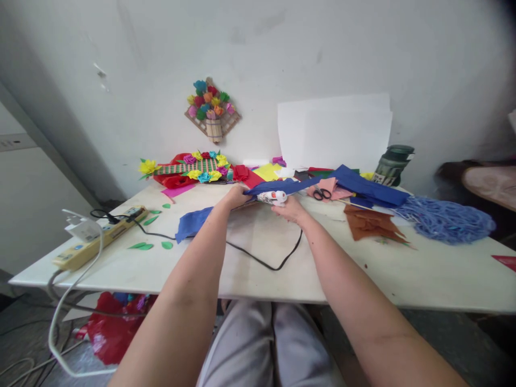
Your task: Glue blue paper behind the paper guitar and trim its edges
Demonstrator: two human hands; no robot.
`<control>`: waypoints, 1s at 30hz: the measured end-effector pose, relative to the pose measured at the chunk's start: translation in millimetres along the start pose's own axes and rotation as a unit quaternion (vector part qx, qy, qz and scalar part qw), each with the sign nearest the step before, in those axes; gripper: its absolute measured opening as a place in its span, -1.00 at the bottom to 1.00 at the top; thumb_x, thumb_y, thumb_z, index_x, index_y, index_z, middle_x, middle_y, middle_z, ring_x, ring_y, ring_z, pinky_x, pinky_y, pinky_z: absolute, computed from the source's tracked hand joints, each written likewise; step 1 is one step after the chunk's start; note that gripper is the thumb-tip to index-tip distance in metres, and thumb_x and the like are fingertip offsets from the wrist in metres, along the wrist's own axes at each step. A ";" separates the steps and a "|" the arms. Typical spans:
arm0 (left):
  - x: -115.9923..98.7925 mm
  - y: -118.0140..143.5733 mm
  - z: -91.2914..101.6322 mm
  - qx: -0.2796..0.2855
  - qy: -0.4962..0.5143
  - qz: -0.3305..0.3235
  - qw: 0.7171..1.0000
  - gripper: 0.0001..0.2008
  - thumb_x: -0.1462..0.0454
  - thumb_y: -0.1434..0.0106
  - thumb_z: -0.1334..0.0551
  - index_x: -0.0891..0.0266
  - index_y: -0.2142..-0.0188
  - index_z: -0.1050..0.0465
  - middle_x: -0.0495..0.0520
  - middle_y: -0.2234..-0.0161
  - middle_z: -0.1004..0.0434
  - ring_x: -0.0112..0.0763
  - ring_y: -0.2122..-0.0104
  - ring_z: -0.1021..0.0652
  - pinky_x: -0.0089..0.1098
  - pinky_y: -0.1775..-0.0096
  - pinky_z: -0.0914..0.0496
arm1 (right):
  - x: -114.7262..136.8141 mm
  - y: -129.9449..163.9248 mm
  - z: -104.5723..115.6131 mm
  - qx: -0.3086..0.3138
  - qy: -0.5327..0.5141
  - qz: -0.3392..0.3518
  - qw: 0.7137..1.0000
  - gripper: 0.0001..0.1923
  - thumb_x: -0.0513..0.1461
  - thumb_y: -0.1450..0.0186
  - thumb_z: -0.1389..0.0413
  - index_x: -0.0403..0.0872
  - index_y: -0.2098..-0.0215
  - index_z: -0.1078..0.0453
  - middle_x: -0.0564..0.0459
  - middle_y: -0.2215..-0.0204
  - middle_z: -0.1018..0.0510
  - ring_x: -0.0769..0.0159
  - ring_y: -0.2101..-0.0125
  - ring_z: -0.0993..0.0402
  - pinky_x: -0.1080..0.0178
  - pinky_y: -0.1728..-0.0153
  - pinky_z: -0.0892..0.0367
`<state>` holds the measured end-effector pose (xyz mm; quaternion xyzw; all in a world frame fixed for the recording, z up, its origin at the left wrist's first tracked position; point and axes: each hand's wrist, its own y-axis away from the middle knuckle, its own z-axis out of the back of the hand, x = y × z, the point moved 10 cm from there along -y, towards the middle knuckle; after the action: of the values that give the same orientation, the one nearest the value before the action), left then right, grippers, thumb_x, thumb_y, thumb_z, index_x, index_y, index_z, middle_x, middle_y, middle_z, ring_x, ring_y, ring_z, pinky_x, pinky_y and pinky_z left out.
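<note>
Over the middle of the white table (258, 279), my left hand (236, 197) is closed on a blue crepe paper strip (195, 221), which droops to the left and stretches on to the right. Close beside it, my right hand (292, 209) grips a white hot glue gun (278, 198), its nozzle end pointing left against the blue paper. A black cord loops over the table below the glue gun. My fingertips are partly hidden behind the paper and the gun.
On the left lie a yellow power strip (100, 236) and green paper leaves (166, 245). Behind is a flower-trimmed paper piece (185, 169). To the right are scissors (321, 193), brown paper (373, 223), blue yarn (451, 219) and a dark green bottle (393, 165).
</note>
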<state>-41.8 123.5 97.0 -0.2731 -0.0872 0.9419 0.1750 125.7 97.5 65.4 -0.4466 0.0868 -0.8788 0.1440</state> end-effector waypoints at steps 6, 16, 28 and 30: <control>-2.3 -3.2 0.4 0.008 -0.037 0.002 0.999 -0.79 0.22 -0.06 -0.16 0.32 0.46 -0.50 0.02 0.55 -0.45 -0.39 0.48 -0.41 -0.44 0.37 -0.28 | 5.2 -1.2 -7.9 -0.014 0.104 0.004 0.994 -0.77 -0.18 -0.06 -0.11 -0.11 0.36 -0.51 -0.13 0.42 -0.57 0.00 0.28 -0.51 0.15 0.29 -0.39; -8.8 -3.6 4.4 0.006 -0.098 0.005 0.995 -0.79 0.26 -0.12 -0.14 0.33 0.43 -0.53 0.12 0.47 -0.52 -0.32 0.42 -0.46 -0.42 0.30 -0.30 | 0.3 1.8 -14.5 -0.012 0.165 -0.028 0.986 -0.68 -0.14 -0.11 -0.07 -0.07 0.23 -0.52 -0.11 0.32 -0.59 0.05 0.23 -0.51 0.24 0.31 -0.36; -7.5 -1.5 -2.6 0.023 -0.074 -0.028 0.997 -0.81 0.27 -0.11 -0.15 0.28 0.43 -0.53 0.08 0.49 -0.52 -0.29 0.33 -0.48 -0.43 0.23 -0.31 | 31.2 20.3 -12.0 -0.010 0.364 0.122 0.923 -0.68 -0.16 -0.15 -0.02 -0.03 0.15 -0.43 -0.07 0.26 -0.57 0.10 0.25 -0.48 0.18 0.26 -0.27; -5.4 -1.9 -3.5 0.029 -0.087 -0.024 0.996 -0.79 0.24 -0.13 -0.14 0.29 0.42 -0.53 0.08 0.48 -0.52 -0.31 0.35 -0.47 -0.43 0.24 -0.31 | 35.5 22.4 -13.6 0.001 0.383 0.136 0.914 -0.69 -0.16 -0.16 -0.03 -0.05 0.15 -0.42 -0.08 0.24 -0.56 0.10 0.25 -0.48 0.18 0.27 -0.26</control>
<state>-35.1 123.4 97.2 -0.1828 -0.0807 0.9599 0.1968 98.7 65.0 78.1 -0.0592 0.1944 -0.9546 0.2180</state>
